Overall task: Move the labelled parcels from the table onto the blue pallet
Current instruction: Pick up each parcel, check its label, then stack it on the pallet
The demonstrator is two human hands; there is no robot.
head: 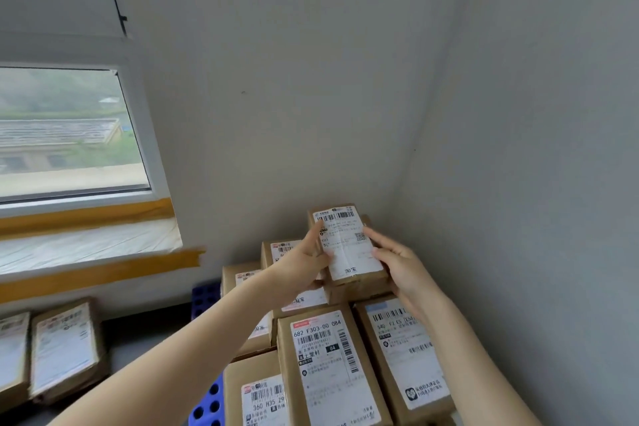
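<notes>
Fingers of the left hand (pixel 304 263) and right hand (pixel 397 263) are closed around the sides of a labelled parcel (pixel 349 245), held atop the stack at one o'clock. It should be lowered flat and square. The blue pallet (pixel 205 297) is glimpsed beneath; grey walls meet behind, a window (pixel 65 128) at nine o'clock.

Looks like a small parcel-sorting or storage room, not a home. Brown cardboard parcels (pixel 330 367) with printed barcode shipping labels (pixel 347 240) are stacked in the corner on a blue plastic pallet (pixel 207 406), more parcels at far left (pixel 65 349). Bare grey walls (pixel 294 79), plain window (pixel 65 131) with tape (pixel 86 214) along the sill.
</notes>
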